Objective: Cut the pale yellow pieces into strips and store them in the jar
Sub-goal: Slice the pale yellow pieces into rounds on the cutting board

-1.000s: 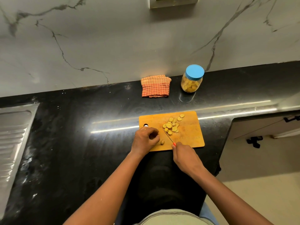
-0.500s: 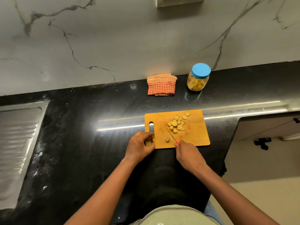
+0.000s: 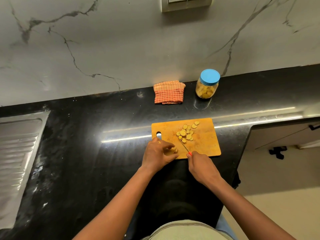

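One knife [image 3: 183, 145] in right grip [image 3: 202, 168], left grip [image 3: 159, 153] pinching pale piece [image 3: 175, 150]

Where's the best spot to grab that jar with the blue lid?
Probably grasp the jar round its clear body, just under the blue lid, coming from the front: it stands upright, wall right behind, checked cloth to its left.
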The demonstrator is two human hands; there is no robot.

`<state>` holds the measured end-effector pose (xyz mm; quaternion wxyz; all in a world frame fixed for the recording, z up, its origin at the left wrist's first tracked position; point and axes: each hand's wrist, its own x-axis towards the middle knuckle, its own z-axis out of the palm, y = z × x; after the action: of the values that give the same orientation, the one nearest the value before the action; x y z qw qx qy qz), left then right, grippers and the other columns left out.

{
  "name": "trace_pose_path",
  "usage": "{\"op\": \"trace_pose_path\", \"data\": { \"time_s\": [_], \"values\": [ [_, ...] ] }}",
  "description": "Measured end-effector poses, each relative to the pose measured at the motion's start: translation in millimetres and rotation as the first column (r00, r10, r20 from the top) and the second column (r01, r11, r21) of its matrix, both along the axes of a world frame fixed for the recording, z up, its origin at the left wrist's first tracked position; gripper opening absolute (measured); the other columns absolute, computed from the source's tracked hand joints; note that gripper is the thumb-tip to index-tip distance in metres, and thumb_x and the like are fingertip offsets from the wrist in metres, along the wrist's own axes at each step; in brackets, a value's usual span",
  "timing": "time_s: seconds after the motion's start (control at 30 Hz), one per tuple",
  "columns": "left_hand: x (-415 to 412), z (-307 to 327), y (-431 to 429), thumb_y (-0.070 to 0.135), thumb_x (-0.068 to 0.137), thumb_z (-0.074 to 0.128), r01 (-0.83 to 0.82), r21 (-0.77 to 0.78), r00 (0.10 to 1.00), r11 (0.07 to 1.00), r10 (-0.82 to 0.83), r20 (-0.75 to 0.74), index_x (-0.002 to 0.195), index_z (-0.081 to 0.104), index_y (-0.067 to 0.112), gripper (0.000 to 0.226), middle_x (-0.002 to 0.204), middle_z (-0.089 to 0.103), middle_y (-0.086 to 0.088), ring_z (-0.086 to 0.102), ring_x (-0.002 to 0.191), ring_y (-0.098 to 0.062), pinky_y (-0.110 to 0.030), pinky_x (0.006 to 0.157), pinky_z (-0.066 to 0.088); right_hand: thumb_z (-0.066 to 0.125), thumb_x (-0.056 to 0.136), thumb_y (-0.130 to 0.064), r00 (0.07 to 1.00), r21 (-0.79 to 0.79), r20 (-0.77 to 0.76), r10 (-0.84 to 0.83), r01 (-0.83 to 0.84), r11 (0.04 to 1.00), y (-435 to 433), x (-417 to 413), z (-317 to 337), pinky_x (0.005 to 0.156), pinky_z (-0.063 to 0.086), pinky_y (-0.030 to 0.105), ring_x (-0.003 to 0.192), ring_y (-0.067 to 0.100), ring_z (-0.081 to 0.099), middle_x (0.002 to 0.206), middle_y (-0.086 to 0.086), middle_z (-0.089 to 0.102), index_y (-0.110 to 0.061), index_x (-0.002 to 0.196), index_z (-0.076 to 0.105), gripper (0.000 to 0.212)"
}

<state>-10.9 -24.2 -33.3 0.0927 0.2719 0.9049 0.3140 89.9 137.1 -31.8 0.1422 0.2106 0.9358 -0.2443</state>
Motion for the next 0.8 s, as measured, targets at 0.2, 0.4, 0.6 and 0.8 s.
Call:
{"op": "trace_pose_path", "data": {
  "time_s": [0.2, 0.4, 0.6, 0.8],
  "values": [
    [-1.3, -3.6, 13.7, 0.046, 0.077, 0.077, 0.020, -0.085, 1.000, 0.996, -0.021, -0.013, 0.107, 0.074, 0.031, 0.033, 0.099, 0.072, 0.012, 0.048, 0.094, -0.012, -0.032, 0.084, 0.041, 0.030, 0.103, -0.043, 1.000, 0.001, 0.018, -0.002, 0.002, 1.000, 2.8, 2.8, 1.2, 0.067, 0.054, 0.038, 0.069, 0.016, 0.060, 0.079, -0.001, 0.061, -0.018, 0.099, 0.057, 0.037],
    [-8.7, -4.4, 13.2, 0.041, 0.083, 0.074, -0.030, -0.070, 0.998, 0.997, 0.034, 0.049, 0.098, 0.076, 0.030, 0.020, 0.093, 0.065, 0.005, 0.051, 0.091, -0.013, -0.029, 0.083, 0.045, 0.030, 0.103, -0.043, 1.000, -0.001, 0.003, -0.002, 0.002, 1.000, 3.0, 3.8, 2.8, 0.062, 0.051, 0.033, 0.067, 0.013, 0.058, 0.077, -0.002, 0.060, -0.018, 0.098, 0.056, 0.036],
    [-13.4, -3.2, 8.1, 0.038, 0.081, 0.076, 0.010, -0.065, 0.999, 0.998, -0.007, 0.035, 0.096, 0.077, 0.029, 0.018, 0.097, 0.072, 0.016, 0.047, 0.095, -0.008, -0.030, 0.083, 0.044, 0.031, 0.103, -0.043, 1.000, -0.010, -0.007, 0.016, -0.017, 1.000, -3.7, 4.2, 1.9, 0.060, 0.048, 0.032, 0.067, 0.014, 0.058, 0.078, -0.002, 0.061, -0.018, 0.099, 0.058, 0.037],
    [-10.6, -1.0, 9.9, 0.028, 0.079, 0.079, -0.057, -0.033, 0.997, 0.998, 0.058, 0.057, 0.095, 0.079, 0.022, 0.017, 0.091, 0.073, 0.007, 0.054, 0.092, -0.011, -0.029, 0.080, 0.047, 0.030, 0.103, -0.044, 0.999, -0.024, -0.004, 0.035, -0.035, 0.999, -15.1, 5.9, 2.9, 0.062, 0.049, 0.034, 0.069, 0.014, 0.059, 0.079, -0.002, 0.061, -0.019, 0.100, 0.056, 0.036]
  ]
}}
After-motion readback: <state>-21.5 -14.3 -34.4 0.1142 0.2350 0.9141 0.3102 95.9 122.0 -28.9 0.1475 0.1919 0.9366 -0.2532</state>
